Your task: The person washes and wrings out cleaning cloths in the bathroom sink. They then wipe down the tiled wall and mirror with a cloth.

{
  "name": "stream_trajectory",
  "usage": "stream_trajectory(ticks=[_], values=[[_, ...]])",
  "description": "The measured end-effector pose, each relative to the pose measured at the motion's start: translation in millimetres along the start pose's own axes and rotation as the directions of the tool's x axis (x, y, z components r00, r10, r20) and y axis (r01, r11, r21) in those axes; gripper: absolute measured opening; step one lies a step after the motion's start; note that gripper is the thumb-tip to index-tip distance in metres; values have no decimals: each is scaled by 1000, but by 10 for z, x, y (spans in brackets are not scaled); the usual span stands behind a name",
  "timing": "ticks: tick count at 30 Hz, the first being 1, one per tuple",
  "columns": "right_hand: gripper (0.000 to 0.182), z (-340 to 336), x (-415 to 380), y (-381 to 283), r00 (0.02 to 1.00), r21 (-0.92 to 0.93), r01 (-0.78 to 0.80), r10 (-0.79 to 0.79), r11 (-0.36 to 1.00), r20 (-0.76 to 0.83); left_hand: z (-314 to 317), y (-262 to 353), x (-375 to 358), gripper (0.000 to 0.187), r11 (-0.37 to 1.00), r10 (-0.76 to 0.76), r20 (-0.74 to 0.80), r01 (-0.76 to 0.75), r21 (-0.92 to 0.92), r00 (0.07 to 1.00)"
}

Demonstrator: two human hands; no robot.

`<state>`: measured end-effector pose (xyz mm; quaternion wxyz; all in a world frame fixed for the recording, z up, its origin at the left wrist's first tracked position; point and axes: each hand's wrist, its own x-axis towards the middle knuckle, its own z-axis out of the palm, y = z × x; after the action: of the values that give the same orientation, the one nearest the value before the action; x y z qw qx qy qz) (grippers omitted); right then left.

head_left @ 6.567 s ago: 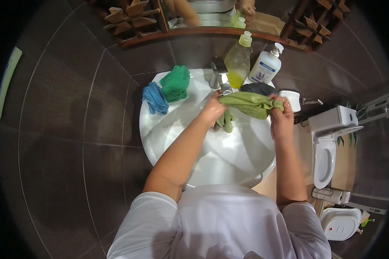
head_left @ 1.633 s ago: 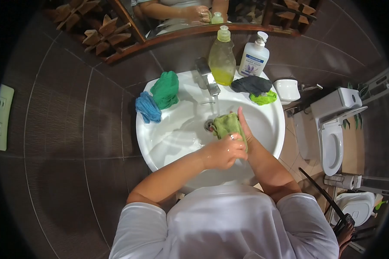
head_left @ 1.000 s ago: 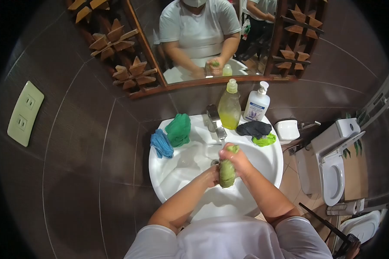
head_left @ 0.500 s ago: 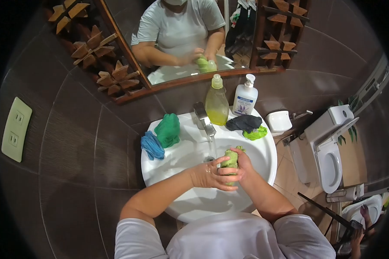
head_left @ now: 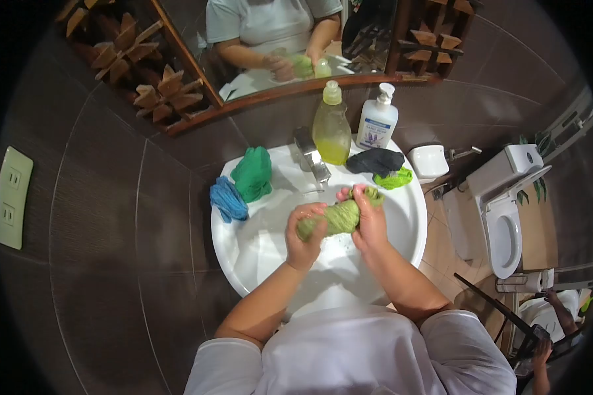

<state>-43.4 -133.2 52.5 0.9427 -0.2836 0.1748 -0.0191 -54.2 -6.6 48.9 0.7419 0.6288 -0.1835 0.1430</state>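
In the head view, the left hand and right hand each have their grip clamped around the olive cloth, over the sink. A blue cloth and green cloth lie on the sink's rim.

I hold an olive-green cloth over the white sink. On the sink's left side I see an emerald cloth and a blue cloth; on its right, a charcoal cloth and a lime cloth. My shirt is white.
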Motion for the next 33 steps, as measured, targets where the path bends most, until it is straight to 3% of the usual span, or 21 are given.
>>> stream_trajectory(ticks=[1,2,3,5,6,7,9,11,12,15,16,20,22,23,25,27,29,30,31,32,33], values=[[14,129,-29,-60,989,-172,146,-143,974,27,58,1,-18,20,1000,-11,-9,11,3,1000],[14,216,-57,-76,974,-224,226,-215,948,71,117,20,-22,18,888,-347,-165,267,-374,923],[14,243,-96,-60,977,-228,214,-203,950,69,141,26,-9,21,590,-664,-175,366,-720,727],[11,294,-163,-44,842,-660,540,-345,523,415,79,-88,45,30,474,-772,-108,454,-754,626],[13,394,-205,-86,730,-607,682,-333,408,597,73,-80,116,25,325,-839,33,548,-771,543],[13,443,-224,-96,732,-608,680,-330,410,596,61,-65,179,21,166,-877,177,627,-761,446],[16,489,-262,-84,432,-424,902,-133,84,892,17,34,244,16,130,-828,308,695,-707,468],[16,528,-317,-21,327,-323,945,-77,59,942,-16,138,289,12,340,-819,292,828,-446,494],[17,526,-349,16,211,-210,977,-15,42,977,-156,-159,323,20,148,-791,506,911,-386,343],[18,329,-442,233,68,-64,998,162,-26,984,-167,-191,403,28,105,-720,671,984,-147,177],[18,303,-445,278,25,-20,999,199,-29,980,-175,-191,426,27,205,-738,656,979,-1,155],[10,106,-396,554,-42,60,996,253,-61,966,-103,-172,468,26,274,-827,562,879,389,10],[18,-14,-395,657,-8,62,996,602,-69,798,-82,-341,366,19,430,-836,547,663,613,37],[18,-63,-392,716,-5,58,996,601,-69,800,-76,-396,309,19,427,-837,547,663,615,32],[17,-175,-384,850,55,12,996,747,-84,663,-36,-457,176,13,498,-849,518,490,715,106],[20,-459,-318,1113,94,-59,996,711,-73,697,8,-573,27,12,527,-845,517,389,756,141],[22,-653,-310,1286,131,-127,990,673,-56,728,23,-719,-167,12,608,-775,550,128,784,313],[21,-675,-333,1300,240,-312,950,616,10,750,25,-766,-238,12,640,-739,570,110,761,358],[21,-699,-342,1302,353,-478,874,562,87,748,-4,-824,-265,12,640,-740,570,111,761,358],[22,-741,-319,1258,179,-197,977,815,-81,551,-43,-880,-282,13,573,-819,507,436,694,269],[22,-650,-305,1077,179,-193,978,817,-85,548,-72,-911,-267,14,429,-869,470,710,559,155]])
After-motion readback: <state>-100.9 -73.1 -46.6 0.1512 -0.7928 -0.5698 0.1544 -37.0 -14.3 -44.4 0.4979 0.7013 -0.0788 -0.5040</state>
